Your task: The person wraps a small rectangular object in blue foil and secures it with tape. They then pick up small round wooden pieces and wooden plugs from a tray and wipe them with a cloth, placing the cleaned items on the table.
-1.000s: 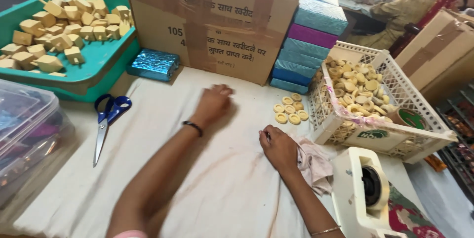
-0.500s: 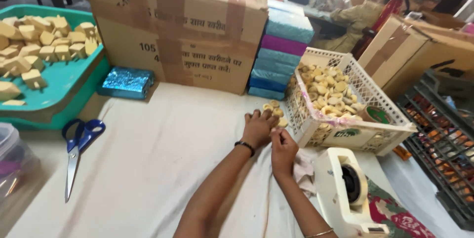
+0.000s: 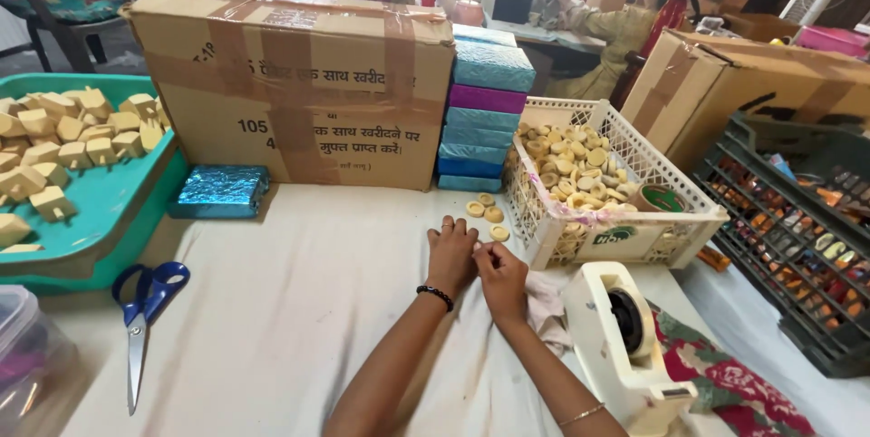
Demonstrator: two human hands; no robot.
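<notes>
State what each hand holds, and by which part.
It cannot be told: left hand and right hand meet fingertip to fingertip on the white cloth, beside small round discs; anything pinched is hidden.

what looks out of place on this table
Three round soaps lie loose on the white cloth, outside the white basket that holds the rest. The blue scissors lie near the table's front edge. Nothing looks spilled or damaged.

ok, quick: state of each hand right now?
Left hand: flat on the white cloth, fingers spread, holding nothing visible.
Right hand: fingers curled against the left hand; whether it pinches anything cannot be told.
</notes>
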